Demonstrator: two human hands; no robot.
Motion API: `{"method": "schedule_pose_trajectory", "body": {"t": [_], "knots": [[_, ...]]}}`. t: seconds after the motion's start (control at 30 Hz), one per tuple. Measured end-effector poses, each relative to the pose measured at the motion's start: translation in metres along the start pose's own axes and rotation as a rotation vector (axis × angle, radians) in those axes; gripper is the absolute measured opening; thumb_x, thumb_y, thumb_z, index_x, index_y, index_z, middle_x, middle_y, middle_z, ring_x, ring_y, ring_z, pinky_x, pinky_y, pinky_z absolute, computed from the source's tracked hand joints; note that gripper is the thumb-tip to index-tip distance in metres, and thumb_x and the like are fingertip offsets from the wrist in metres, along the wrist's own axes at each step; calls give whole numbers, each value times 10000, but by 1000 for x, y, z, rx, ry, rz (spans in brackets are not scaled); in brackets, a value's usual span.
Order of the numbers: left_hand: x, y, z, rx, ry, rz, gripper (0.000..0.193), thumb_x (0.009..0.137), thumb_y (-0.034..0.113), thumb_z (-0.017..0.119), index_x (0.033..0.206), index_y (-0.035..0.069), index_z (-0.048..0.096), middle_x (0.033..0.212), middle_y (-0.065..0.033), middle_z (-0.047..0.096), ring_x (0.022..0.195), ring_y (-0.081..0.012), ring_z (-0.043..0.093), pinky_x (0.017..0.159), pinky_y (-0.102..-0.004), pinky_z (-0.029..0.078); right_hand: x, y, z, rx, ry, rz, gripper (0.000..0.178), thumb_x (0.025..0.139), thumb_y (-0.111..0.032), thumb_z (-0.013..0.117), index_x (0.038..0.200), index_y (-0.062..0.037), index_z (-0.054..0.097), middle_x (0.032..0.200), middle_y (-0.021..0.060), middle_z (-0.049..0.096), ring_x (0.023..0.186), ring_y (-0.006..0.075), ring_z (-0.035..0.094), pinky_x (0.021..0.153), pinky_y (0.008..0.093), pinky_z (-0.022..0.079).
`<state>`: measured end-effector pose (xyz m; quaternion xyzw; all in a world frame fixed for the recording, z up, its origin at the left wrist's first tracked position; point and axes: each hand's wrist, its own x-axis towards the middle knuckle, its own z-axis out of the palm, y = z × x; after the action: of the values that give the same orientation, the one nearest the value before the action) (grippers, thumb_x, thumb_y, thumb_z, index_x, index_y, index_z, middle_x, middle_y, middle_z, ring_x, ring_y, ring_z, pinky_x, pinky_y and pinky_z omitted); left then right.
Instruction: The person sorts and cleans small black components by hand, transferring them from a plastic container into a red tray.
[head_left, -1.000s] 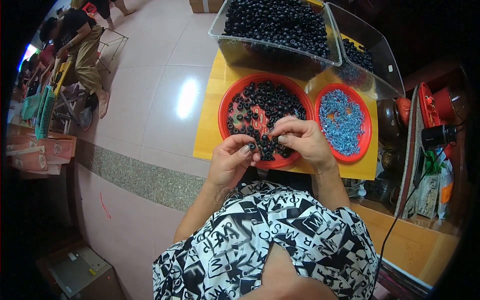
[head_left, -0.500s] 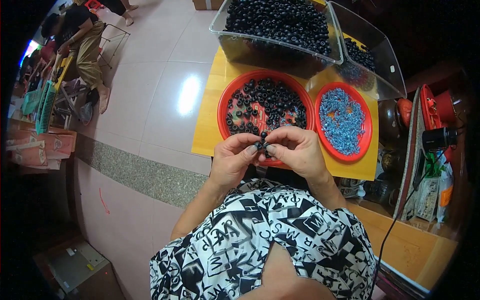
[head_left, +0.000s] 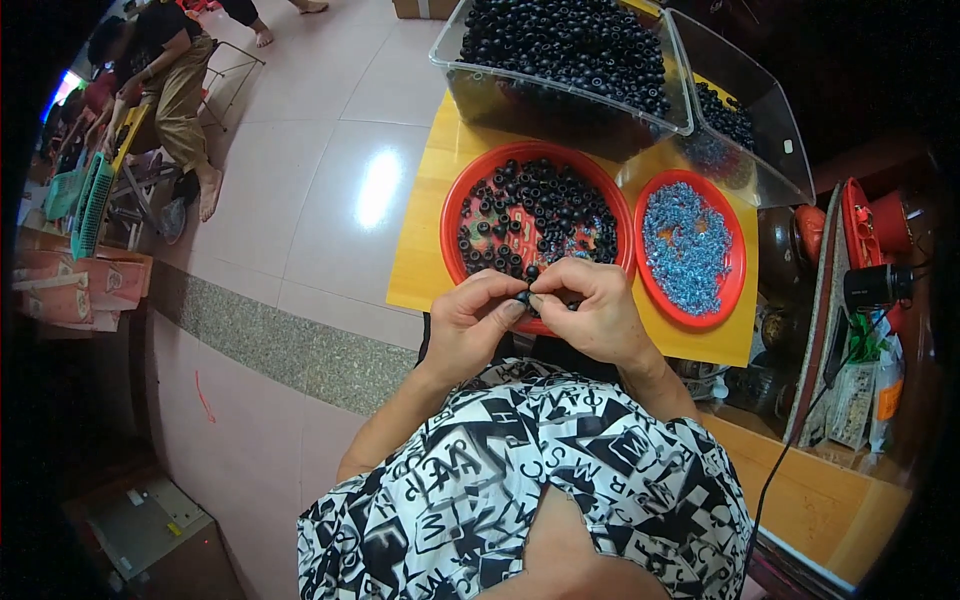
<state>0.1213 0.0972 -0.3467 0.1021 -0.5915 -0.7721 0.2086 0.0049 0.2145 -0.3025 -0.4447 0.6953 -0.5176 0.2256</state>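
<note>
My left hand (head_left: 470,322) and my right hand (head_left: 597,315) meet at the fingertips over the near edge of a round red tray (head_left: 449,222). In the left hand, thumb and forefinger pinch a small black round part (head_left: 522,297). The right thumb and forefinger are pressed together against it, largely hiding what lies between them. Loose black hollow parts (head_left: 535,190) are scattered across the tray. To its right, an oval red tray (head_left: 739,265) holds a heap of small shiny blue-silver metal pieces (head_left: 685,245).
Both trays stand on a yellow board (head_left: 412,255). Behind them, a clear plastic bin (head_left: 540,95) is heaped with black parts, and another bin (head_left: 770,120) holds fewer. A black cable (head_left: 775,460) runs along the right. Far left, another person (head_left: 165,80) bends over a table.
My fingertips have drawn closer together around the black part, covering more of it. The right hand has turned slightly inward. The view has shifted a little.
</note>
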Motion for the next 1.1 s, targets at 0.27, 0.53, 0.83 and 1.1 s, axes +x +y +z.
{"method": "schedule_pose_trajectory", "body": {"t": [0.27, 0.53, 0.83, 1.1], "knots": [[4, 8, 2, 330, -65, 311, 133, 735, -61, 567, 863, -29, 577, 786, -88, 551, 706, -166, 530, 631, -251, 418, 6, 13, -12, 511, -219, 254, 113, 720, 10, 650, 816, 19, 591, 719, 34, 583, 633, 83, 566, 542, 188, 468], [6, 8, 2, 398, -102, 376, 153, 733, -63, 577, 880, -18, 577, 791, -81, 503, 707, -166, 524, 621, -251, 423, 4, 26, -10, 733, -358, 349, 174, 769, -11, 601, 929, 56, 588, 814, 65, 610, 699, 109, 582, 637, 208, 478], [6, 20, 5, 388, -205, 358, 159, 756, -94, 546, 897, -25, 574, 797, -73, 478, 643, -128, 570, 567, -219, 485, 0, 29, -7, 806, -379, 278, 226, 755, -64, 633, 935, 67, 593, 819, 90, 618, 700, 128, 590, 631, 217, 484], [15, 8, 2, 531, -224, 426, 213, 684, -108, 576, 879, -20, 578, 747, -90, 498, 644, -178, 530, 561, -253, 432, 3, 40, -3, 792, -332, 377, 135, 769, -39, 611, 879, 38, 593, 771, 57, 608, 662, 102, 578, 598, 203, 472]]}}
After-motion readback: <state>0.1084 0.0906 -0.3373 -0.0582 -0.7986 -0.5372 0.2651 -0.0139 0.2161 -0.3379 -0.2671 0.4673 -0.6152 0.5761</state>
